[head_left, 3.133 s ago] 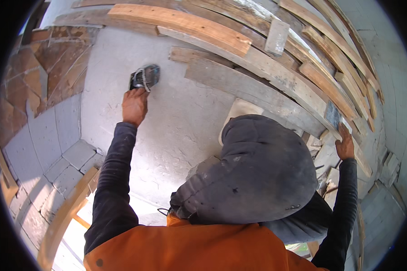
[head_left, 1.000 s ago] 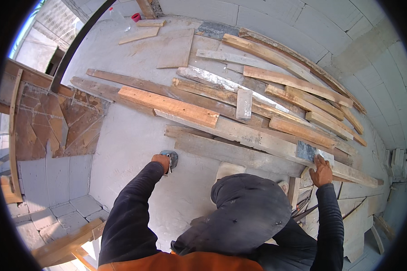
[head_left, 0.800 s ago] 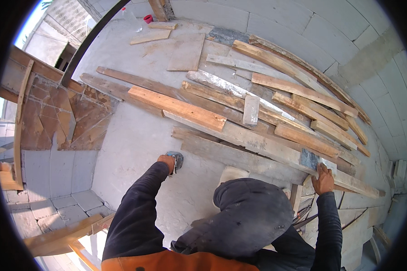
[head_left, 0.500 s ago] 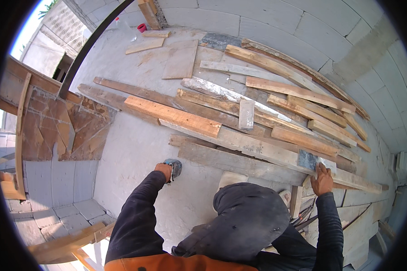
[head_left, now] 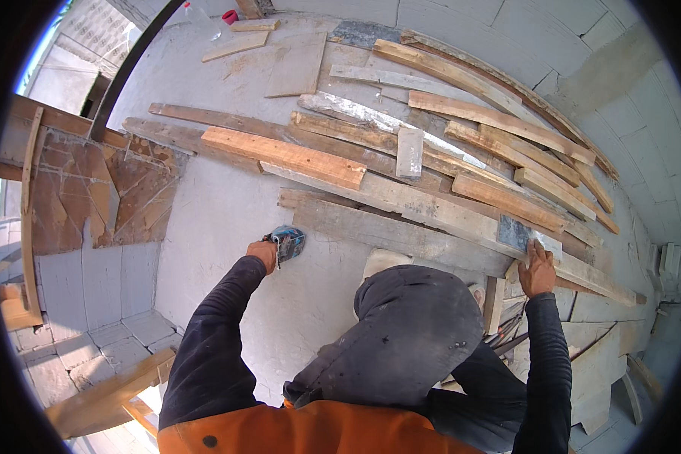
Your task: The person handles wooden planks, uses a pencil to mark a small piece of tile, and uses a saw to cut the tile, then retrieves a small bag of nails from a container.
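My left hand is closed around a blue and black power tool, held over the concrete floor to the left of my bent knee. Its exact kind is hard to make out. On the right, my right hand grips the near edge of a short board, dark at one end and whitish at the other. That short board lies across a long pale plank. An orange-toned beam sits at the long plank's left part, and a grey board lies on the near side.
Several loose timbers are spread toward the block wall. A plywood sheet and a clear bottle are at the far left. Scraps and sheets lie near my right arm. A brown panel stands left.
The view has tipped so the scene sits higher in the picture. The power tool has turned in my left hand's grip, showing more of its body. My right hand stays on the short board.
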`<state>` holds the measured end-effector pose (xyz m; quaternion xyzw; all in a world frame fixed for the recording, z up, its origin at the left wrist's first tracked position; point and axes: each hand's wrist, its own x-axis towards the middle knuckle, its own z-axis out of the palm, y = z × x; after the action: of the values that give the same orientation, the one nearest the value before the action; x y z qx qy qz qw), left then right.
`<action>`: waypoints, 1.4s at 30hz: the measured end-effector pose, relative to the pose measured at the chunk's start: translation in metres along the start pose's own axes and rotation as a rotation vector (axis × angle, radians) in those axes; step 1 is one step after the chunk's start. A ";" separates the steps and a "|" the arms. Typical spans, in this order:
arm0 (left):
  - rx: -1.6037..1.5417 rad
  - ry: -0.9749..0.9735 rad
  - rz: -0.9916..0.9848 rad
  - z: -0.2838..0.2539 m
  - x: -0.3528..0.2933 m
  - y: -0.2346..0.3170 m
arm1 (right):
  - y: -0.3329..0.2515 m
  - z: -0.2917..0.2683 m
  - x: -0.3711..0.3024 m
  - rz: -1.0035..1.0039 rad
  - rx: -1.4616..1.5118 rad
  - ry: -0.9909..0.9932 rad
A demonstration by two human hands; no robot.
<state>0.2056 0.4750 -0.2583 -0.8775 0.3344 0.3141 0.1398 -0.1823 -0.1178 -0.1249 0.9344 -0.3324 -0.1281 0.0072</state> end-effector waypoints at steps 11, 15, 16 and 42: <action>0.020 0.197 0.218 -0.044 -0.011 -0.004 | 0.003 0.012 -0.002 -0.041 0.000 0.085; -0.109 0.268 0.155 -0.047 -0.012 -0.012 | 0.000 0.015 -0.004 -0.012 0.030 0.116; -0.150 0.258 0.131 -0.044 -0.012 -0.017 | 0.000 0.017 -0.004 -0.008 0.029 0.111; -1.102 -0.351 -0.204 -0.057 -0.007 -0.051 | 0.010 0.017 -0.001 -0.055 0.021 0.070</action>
<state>0.2624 0.4903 -0.2082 -0.7834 0.0077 0.5672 -0.2541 -0.1938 -0.1239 -0.1405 0.9471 -0.3076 -0.0919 0.0054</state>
